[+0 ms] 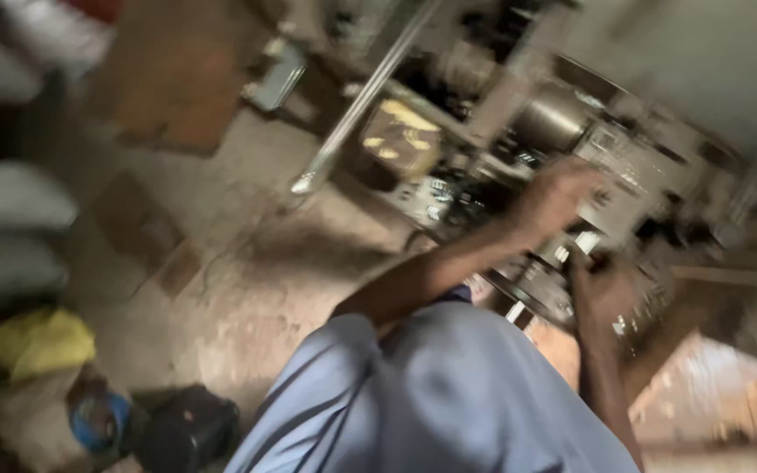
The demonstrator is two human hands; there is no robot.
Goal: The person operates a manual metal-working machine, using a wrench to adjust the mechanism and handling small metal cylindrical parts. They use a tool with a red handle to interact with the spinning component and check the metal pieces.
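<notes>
The whole view is motion-blurred. My left hand (561,194) reaches out from a light blue sleeve (449,394) and rests against the grey metal machine (624,166); its fingers are too smeared to read. Lower down, my right hand (602,293) is at the machine's front, its fingers curled around a dark part there. The machine has a shiny metal cylinder (552,118) and a dark plate with yellow patches (400,136). A long metal bar (365,96) leans at its left side.
A dusty concrete floor (247,289) spreads out to the left. A yellow bag (41,342), a blue round object (98,420) and a black container (187,429) lie at the lower left. Grey sacks (10,201) are stacked along the left edge.
</notes>
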